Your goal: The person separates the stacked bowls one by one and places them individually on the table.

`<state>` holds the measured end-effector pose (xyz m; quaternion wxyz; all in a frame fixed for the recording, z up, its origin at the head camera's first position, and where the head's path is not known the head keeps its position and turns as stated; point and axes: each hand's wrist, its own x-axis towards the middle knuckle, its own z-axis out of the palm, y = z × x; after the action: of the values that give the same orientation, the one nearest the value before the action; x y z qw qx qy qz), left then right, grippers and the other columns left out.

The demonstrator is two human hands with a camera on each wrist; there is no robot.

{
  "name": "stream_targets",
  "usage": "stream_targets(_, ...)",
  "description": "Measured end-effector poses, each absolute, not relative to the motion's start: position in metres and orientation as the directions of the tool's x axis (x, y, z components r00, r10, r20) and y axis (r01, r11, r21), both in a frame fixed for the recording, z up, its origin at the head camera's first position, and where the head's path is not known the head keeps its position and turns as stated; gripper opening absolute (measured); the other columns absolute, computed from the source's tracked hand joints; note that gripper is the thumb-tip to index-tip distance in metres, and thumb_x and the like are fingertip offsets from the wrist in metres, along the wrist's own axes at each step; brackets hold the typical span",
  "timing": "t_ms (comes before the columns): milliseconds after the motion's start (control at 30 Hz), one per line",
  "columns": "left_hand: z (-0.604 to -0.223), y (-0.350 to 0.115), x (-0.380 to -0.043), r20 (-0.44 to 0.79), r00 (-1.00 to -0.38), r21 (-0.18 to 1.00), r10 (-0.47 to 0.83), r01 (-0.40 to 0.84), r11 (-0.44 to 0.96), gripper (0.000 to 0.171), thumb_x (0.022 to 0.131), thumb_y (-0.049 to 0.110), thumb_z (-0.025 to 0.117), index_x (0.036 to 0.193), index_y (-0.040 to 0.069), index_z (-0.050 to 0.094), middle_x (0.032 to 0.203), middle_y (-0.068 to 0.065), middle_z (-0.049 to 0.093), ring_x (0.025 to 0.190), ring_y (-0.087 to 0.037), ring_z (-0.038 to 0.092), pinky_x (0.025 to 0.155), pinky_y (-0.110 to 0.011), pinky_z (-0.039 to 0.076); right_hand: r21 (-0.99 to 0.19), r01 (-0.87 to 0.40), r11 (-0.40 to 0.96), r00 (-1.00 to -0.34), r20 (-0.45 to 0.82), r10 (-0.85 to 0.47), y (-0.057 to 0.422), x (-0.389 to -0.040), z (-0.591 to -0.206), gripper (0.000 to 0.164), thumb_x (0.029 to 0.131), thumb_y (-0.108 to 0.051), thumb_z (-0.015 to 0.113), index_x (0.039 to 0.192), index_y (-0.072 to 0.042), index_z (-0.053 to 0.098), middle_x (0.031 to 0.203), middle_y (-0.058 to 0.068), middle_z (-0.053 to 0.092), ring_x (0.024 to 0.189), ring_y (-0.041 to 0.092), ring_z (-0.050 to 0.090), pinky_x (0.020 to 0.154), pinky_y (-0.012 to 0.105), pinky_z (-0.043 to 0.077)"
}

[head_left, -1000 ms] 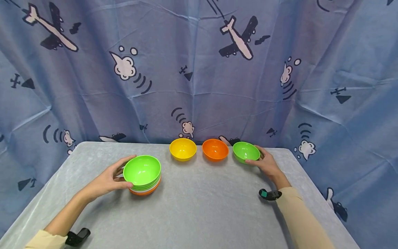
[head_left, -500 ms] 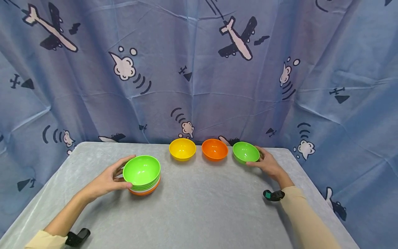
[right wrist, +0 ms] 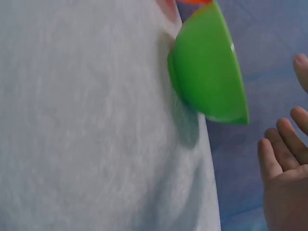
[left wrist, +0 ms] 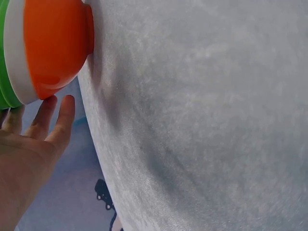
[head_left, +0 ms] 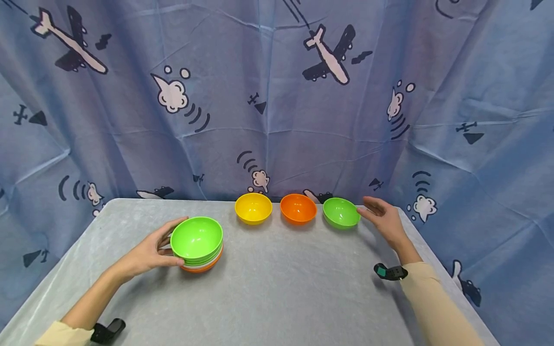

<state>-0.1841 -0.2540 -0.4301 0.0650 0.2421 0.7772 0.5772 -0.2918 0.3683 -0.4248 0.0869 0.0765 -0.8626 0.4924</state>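
My left hand (head_left: 149, 250) holds the side of a stack of bowls, thumb in front and fingers behind. A bright green bowl (head_left: 197, 236) tops the stack, with a white rim and an orange bowl (left wrist: 57, 45) under it. In the left wrist view the fingertips are right at the orange bowl's rim. At the back right a single green bowl (head_left: 341, 213) stands upright. Just right of it is my right hand (head_left: 385, 222), fingers spread and holding nothing. The right wrist view shows a gap between those fingers (right wrist: 276, 154) and the green bowl's rim.
A yellow bowl (head_left: 253, 209) and an orange bowl (head_left: 298, 209) stand in a row with the single green bowl along the table's back edge. The table has a pale grey cover (head_left: 277, 288). Behind it hangs a blue curtain (head_left: 216, 57) printed with planes.
My right hand has let go of the single green bowl and moved off to the right, its fingers opening. The left hand and the stack have not visibly moved.
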Motion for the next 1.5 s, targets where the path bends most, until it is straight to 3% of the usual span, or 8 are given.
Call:
stream_targets(100,-0.431,-0.254,-0.185,0.168,-0.878,0.929,0.449,0.294,0.226,0.097,0.083,0.002,0.084,0.160,0.006,0.026,0.160,-0.021,0.027,0.129,-0.001,0.046,0.096,-0.033,0.051,-0.843,-0.245,0.480,-0.964,0.267,-0.023,0.361,-0.290,-0.420,0.064,0.097,-0.035,0.072,0.144,0.003,0.051,0.144,0.023,0.051,0.135,0.036,0.047,0.099,0.023,0.046)
stream_targets(300,-0.431,-0.253,-0.185,0.153,-0.878,0.932,0.453,0.281,0.228,0.096,0.084,0.003,0.083,0.160,0.004,0.024,0.161,-0.023,0.025,0.140,-0.040,0.035,0.098,-0.033,0.049,-0.859,-0.305,0.411,-0.949,0.312,-0.052,0.339,-0.286,-0.406,0.055,0.098,-0.028,0.072,0.141,0.003,0.055,0.140,0.024,0.054,0.130,0.034,0.052,0.095,0.016,0.045)
stream_targets(367,-0.432,-0.253,-0.184,0.144,-0.880,0.934,0.453,0.272,0.231,0.095,0.085,0.003,0.082,0.160,0.003,0.024,0.159,-0.025,0.027,0.138,-0.046,0.036,0.098,-0.031,0.049,-0.862,-0.326,0.387,-0.943,0.324,-0.072,0.332,-0.285,-0.402,0.053,0.098,-0.025,0.071,0.141,0.003,0.055,0.140,0.024,0.055,0.129,0.031,0.054,0.096,0.016,0.045)
stream_targets(600,-0.434,-0.254,-0.182,0.146,-0.882,0.935,0.448,0.271,0.230,0.092,0.086,0.003,0.081,0.158,-0.002,0.025,0.154,-0.029,0.034,0.127,-0.015,0.053,0.098,-0.032,0.049,-0.882,-0.375,0.286,-0.927,0.351,-0.133,0.309,-0.283,-0.391,0.050,0.098,-0.018,0.071,0.142,0.002,0.055,0.139,0.019,0.057,0.128,0.025,0.055,0.098,0.019,0.045)
stream_targets(867,-0.433,-0.254,-0.181,0.130,-0.884,0.934,0.449,0.261,0.243,0.091,0.088,0.003,0.080,0.158,-0.005,0.022,0.155,-0.031,0.031,0.133,-0.052,0.041,0.098,-0.028,0.048,-0.895,-0.413,0.169,-0.908,0.392,-0.145,0.281,-0.288,-0.389,0.046,0.099,-0.013,0.070,0.138,0.006,0.056,0.138,0.025,0.055,0.127,0.029,0.055,0.101,0.023,0.044)
stream_targets(1033,-0.432,-0.255,-0.180,0.105,-0.888,0.940,0.448,0.235,0.247,0.092,0.088,0.005,0.080,0.158,-0.004,0.021,0.155,-0.031,0.030,0.133,-0.052,0.040,0.097,-0.027,0.048,-0.901,-0.417,0.117,-0.903,0.396,-0.166,0.264,-0.291,-0.391,0.045,0.098,-0.013,0.071,0.137,0.006,0.057,0.137,0.022,0.057,0.127,0.031,0.055,0.102,0.025,0.044)
stream_targets(1333,-0.432,-0.255,-0.181,0.103,-0.885,0.941,0.453,0.235,0.244,0.092,0.088,0.004,0.080,0.158,-0.004,0.021,0.155,-0.030,0.030,0.133,-0.052,0.042,0.097,-0.028,0.049,-0.899,-0.438,0.004,-0.870,0.423,-0.254,0.236,-0.293,-0.395,0.041,0.096,0.002,0.069,0.133,0.011,0.056,0.133,0.032,0.056,0.121,0.035,0.060,0.098,0.032,0.049)
stream_targets(1500,-0.432,-0.256,-0.180,0.087,-0.890,0.943,0.447,0.218,0.250,0.092,0.088,0.006,0.080,0.158,-0.003,0.022,0.156,-0.030,0.029,0.134,-0.052,0.040,0.097,-0.026,0.048,-0.909,-0.416,-0.003,-0.868,0.399,-0.295,0.215,-0.292,-0.398,0.041,0.094,0.004,0.070,0.133,0.008,0.058,0.132,0.026,0.059,0.123,0.042,0.056,0.099,0.033,0.048)
